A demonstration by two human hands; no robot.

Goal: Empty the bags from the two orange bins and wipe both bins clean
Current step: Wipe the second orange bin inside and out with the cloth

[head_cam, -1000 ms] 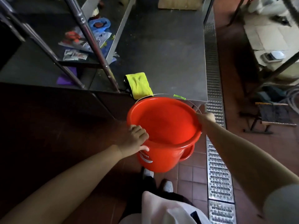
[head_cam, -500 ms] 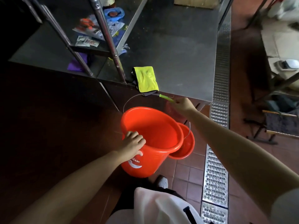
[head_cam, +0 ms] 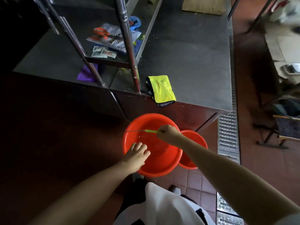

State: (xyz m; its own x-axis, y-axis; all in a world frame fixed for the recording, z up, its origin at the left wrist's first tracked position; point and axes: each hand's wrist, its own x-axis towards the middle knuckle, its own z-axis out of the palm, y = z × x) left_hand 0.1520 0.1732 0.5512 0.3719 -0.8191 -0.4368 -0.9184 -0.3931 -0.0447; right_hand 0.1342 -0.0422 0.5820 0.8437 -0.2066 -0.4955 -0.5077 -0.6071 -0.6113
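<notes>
Partly hidden second bin (head_cam: pixel 194 149); right hand (head_cam: pixel 168 133) pinching handle (head_cam: pixel 150 131), left hand (head_cam: pixel 137 154) gripping rim.

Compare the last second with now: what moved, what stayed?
The large orange plastic bin went down from table height to floor level beside the smaller orange bin. The right hand shifted from its rim to the green-sleeved wire handle. The left hand kept gripping the rim; the yellow cloth stayed.

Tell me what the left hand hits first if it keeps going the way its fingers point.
Probably the inside wall of the large orange bin: the left hand sits at its near rim, fingers reaching in. Depth is unclear.
</notes>
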